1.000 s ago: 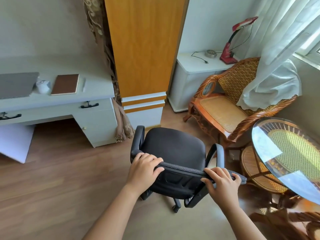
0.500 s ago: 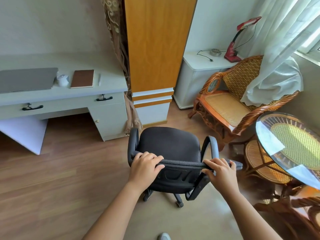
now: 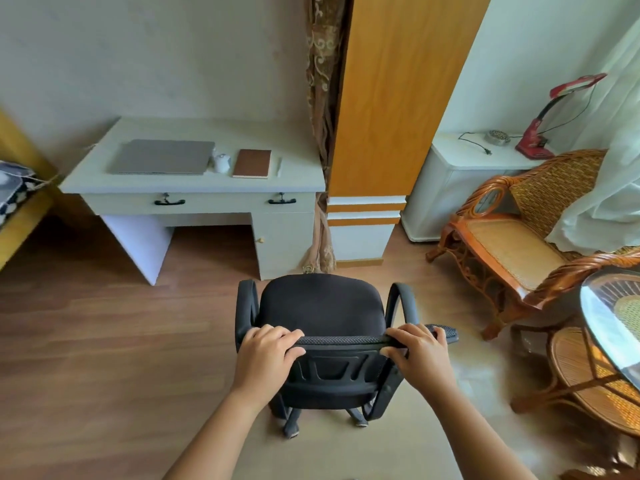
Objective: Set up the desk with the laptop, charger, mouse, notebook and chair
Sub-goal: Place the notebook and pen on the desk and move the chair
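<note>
A black office chair (image 3: 322, 306) with armrests stands on the wooden floor in front of me, seat facing away. My left hand (image 3: 266, 355) and my right hand (image 3: 420, 355) both grip the top edge of its backrest. Ahead to the left stands the white desk (image 3: 194, 183). On it lie a closed grey laptop (image 3: 162, 156), a white mouse (image 3: 222, 162), a brown notebook (image 3: 252, 163) and a thin white pen-like object (image 3: 279, 167). I see no charger that I can tell apart.
An orange wardrobe (image 3: 391, 98) with a patterned curtain stands right of the desk. A wicker armchair (image 3: 512, 244) and a glass-topped wicker table (image 3: 613, 327) crowd the right side. A white cabinet (image 3: 460, 188) holds a red lamp (image 3: 540, 133). A bed edge (image 3: 14, 202) shows far left.
The view has swung left, so the whole desk now shows. The chair has turned with my hands and rolled nearer the desk. Both hands keep their grip on the backrest.
</note>
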